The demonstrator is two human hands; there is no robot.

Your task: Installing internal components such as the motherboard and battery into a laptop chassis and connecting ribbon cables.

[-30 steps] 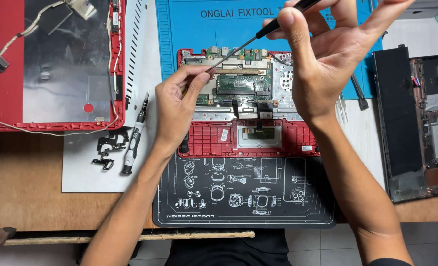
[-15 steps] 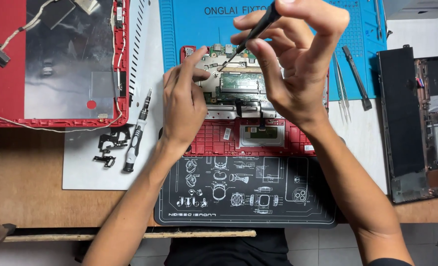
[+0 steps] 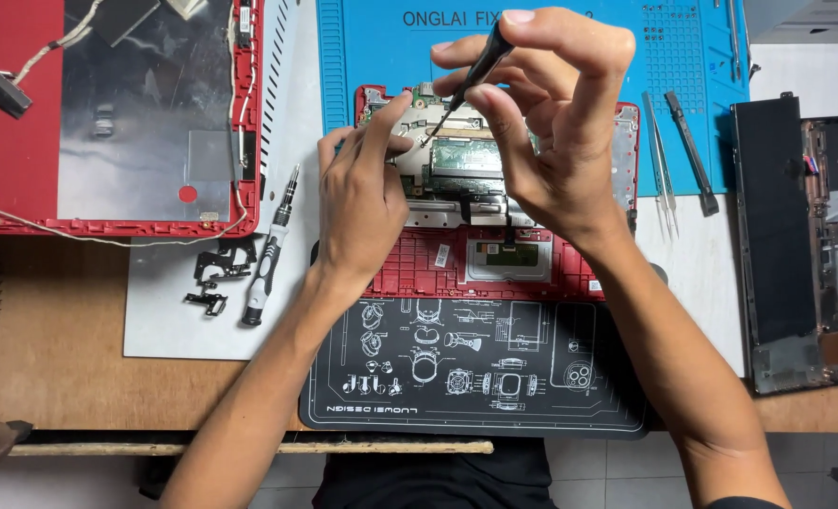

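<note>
An opened red laptop base [image 3: 494, 259] with its circuit board [image 3: 461, 162] exposed lies across a blue work mat [image 3: 381, 57] and a black printed mat [image 3: 475, 377]. My right hand [image 3: 546, 113] pinches a thin black screwdriver [image 3: 480, 68] between thumb and fingers, its tip down on the board's upper left part. My left hand [image 3: 362, 203] rests on the left side of the board, index finger and thumb set close to the screwdriver tip.
A red laptop lid [image 3: 108, 113] with loose cables lies at the upper left. A second screwdriver [image 3: 268, 250] and black hinges [image 3: 216, 273] sit on a grey sheet. Tweezers [image 3: 659, 160] and a pry tool [image 3: 692, 151] lie on the right, beside another opened laptop [image 3: 805, 236].
My right hand has come down and left from an open, raised pose and now pinches the screwdriver upright over the board. My left hand has slid up onto the board.
</note>
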